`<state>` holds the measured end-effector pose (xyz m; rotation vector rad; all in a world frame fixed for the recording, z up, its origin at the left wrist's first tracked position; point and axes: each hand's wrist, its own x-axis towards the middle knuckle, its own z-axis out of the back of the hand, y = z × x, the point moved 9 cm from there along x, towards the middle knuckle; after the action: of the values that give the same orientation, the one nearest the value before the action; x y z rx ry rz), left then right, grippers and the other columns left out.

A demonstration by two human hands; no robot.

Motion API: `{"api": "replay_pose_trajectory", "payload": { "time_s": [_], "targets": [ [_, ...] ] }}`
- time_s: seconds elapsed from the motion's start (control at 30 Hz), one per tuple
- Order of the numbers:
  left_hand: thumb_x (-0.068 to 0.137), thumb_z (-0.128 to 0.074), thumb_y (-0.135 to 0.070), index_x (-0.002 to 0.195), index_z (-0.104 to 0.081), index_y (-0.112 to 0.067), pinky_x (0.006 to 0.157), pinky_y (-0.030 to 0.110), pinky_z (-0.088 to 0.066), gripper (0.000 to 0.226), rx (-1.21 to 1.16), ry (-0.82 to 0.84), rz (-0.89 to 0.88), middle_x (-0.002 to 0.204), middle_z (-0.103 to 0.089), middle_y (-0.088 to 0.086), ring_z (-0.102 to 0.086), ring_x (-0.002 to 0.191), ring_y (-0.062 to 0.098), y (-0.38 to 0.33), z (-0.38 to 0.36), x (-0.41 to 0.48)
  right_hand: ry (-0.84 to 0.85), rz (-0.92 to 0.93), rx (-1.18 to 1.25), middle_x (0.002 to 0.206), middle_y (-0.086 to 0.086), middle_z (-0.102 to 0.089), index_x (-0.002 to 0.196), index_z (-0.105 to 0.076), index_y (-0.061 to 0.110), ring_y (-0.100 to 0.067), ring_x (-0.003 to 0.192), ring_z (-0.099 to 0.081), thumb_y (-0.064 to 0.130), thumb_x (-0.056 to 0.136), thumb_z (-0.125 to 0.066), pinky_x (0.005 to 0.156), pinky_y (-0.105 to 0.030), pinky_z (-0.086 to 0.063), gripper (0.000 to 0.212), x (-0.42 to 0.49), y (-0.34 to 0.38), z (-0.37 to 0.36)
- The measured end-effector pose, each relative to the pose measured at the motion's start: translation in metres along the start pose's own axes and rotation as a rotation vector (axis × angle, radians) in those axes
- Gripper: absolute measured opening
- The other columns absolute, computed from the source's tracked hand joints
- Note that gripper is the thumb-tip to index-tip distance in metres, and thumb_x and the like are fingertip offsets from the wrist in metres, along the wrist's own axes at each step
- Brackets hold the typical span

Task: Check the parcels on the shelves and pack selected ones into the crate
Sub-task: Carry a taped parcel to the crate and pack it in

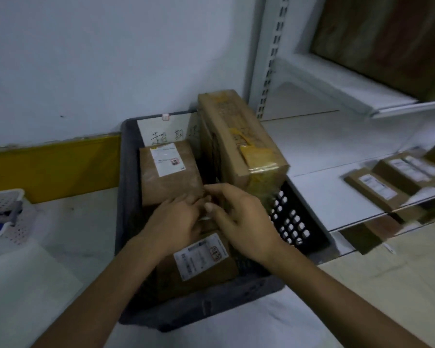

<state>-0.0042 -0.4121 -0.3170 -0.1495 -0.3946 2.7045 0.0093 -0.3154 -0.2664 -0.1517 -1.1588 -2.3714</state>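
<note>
Crate, dark grey plastic with a perforated right wall, stands on the floor at centre, against the pale wall and just left of the white shelf unit.

Contents of the crate:
- Tall box: brown cardboard with yellow tape, upright in the far right corner, rising above the rim.
- Labelled parcel: brown, with a white label on its upper face, on the far left side.
- Near parcel: brown, with a white label, tilted, at the near side.
- White sheet with handwritten characters: upright against the far wall.

Hand positions:
- Left hand: fingers straight and held side by side, resting at the near edge of the labelled parcel.
- Right hand: fingers bent over the gap between the labelled parcel and the tall box, thumb pointing at the left hand. Motion blur prevents telling whether they grip anything.
- The two hands are touching or almost touching at the fingertips.

Surroundings:
- Shelf parcels: several brown labelled boxes, blurred, lying on a lower shelf at right.
- White basket: perforated, at the left edge.
- Yellow strip: along the base of the wall, left of the crate.
</note>
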Motion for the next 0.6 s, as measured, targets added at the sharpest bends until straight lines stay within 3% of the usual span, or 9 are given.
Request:
{"api": "replay_pose_trajectory", "payload": {
  "time_s": [0.13,0.17,0.23,0.37,0.47,0.6],
  "targets": [
    [0.091,-0.048,-0.030,0.122,-0.059,-0.023,0.073,0.027,-0.050,0.033,0.101,-0.150,-0.196,0.110,-0.066,-0.004,-0.063,0.095,0.015,-0.101,0.023,0.011,-0.228,-0.046,-0.022,0.114,0.008,-0.066,0.125,-0.059,0.022,-0.006,0.105,-0.059,0.036,0.093,-0.052,0.088,-0.028,-0.052,0.036,-0.075,-0.017,0.093],
    [0.091,-0.045,-0.032,0.122,-0.060,-0.022,0.071,0.028,-0.051,0.035,0.109,-0.197,-0.240,0.110,-0.067,-0.005,-0.064,0.094,0.015,-0.132,0.026,0.012,-0.270,-0.068,-0.049,0.115,0.009,-0.065,0.124,-0.060,0.024,-0.005,0.105,-0.059,0.038,0.093,-0.050,0.088,-0.027,-0.052,0.036,-0.097,-0.026,0.116],
    [0.094,-0.043,-0.036,0.128,-0.057,-0.025,0.081,0.030,-0.051,0.038,0.115,-0.249,-0.299,0.121,-0.064,-0.007,-0.062,0.105,0.014,-0.196,0.020,0.016,-0.337,-0.130,-0.092,0.118,0.012,-0.063,0.125,-0.059,0.024,-0.002,0.109,-0.056,0.041,0.094,-0.049,0.092,-0.026,-0.049,0.037,-0.143,-0.047,0.161],
    [0.098,-0.043,-0.040,0.147,-0.030,-0.033,0.113,0.026,-0.026,0.051,0.050,-0.163,-0.384,0.153,-0.030,-0.014,-0.029,0.140,0.007,-0.309,-0.041,0.033,-0.391,-0.315,-0.155,0.130,0.011,-0.058,0.130,-0.054,0.028,-0.004,0.118,-0.051,0.051,0.092,-0.046,0.099,-0.028,-0.045,0.045,-0.239,-0.098,0.234],
    [0.098,-0.042,-0.042,0.152,-0.005,-0.027,0.114,0.023,-0.001,0.067,0.034,-0.108,-0.475,0.160,-0.001,-0.010,0.000,0.147,0.009,-0.386,-0.093,0.050,-0.391,-0.418,-0.293,0.138,0.005,-0.052,0.137,-0.047,0.024,-0.012,0.124,-0.048,0.041,0.095,-0.049,0.098,-0.023,-0.041,0.046,-0.300,-0.128,0.275],
    [0.095,-0.040,-0.051,0.140,0.027,-0.022,0.119,0.035,0.003,0.086,0.106,-0.012,-0.478,0.149,0.030,-0.005,0.024,0.141,0.014,-0.460,-0.170,0.074,-0.338,-0.568,-0.474,0.156,0.002,-0.029,0.149,-0.031,0.023,-0.018,0.143,-0.026,0.044,0.095,-0.048,0.114,-0.034,-0.027,0.060,-0.364,-0.163,0.320]
  ]
}}
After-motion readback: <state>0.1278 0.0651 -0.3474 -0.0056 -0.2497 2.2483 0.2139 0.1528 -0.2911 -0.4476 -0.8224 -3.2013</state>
